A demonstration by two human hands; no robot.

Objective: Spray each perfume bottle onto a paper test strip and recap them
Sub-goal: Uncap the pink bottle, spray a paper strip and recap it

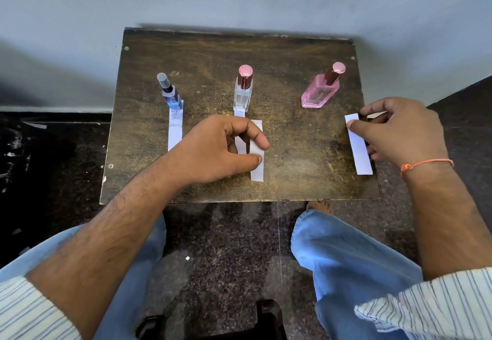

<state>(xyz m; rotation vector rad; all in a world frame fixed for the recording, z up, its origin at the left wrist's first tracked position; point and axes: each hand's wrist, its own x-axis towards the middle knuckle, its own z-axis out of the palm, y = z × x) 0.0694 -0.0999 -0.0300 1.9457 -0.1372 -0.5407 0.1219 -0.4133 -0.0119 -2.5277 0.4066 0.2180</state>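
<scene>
Perfume bottles stand in a row across the far half of my worktop, all three capped: a blue bottle with a clear cap on the left, a clear bottle with a pink-topped cap in the middle, and a pink bottle with a matching cap on the right, leaning in this wide view. Paper strips lie in front of them. The left strip runs from the foot of the blue bottle toward me and carries a faint mark. The middle strip lies just nearer than the clear bottle, and my left hand rests over it, grip curled, thumb and forefinger tips pressing on the paper; another strip seems to lie beneath my fingers, though I cannot tell for sure. The right strip lies at the worktop's right edge, well apart from the pink bottle, and my right hand pinches its far end with curled fingers. An orange thread circles that wrist. Below, my jeans and striped sleeves show over a dark speckled floor.
</scene>
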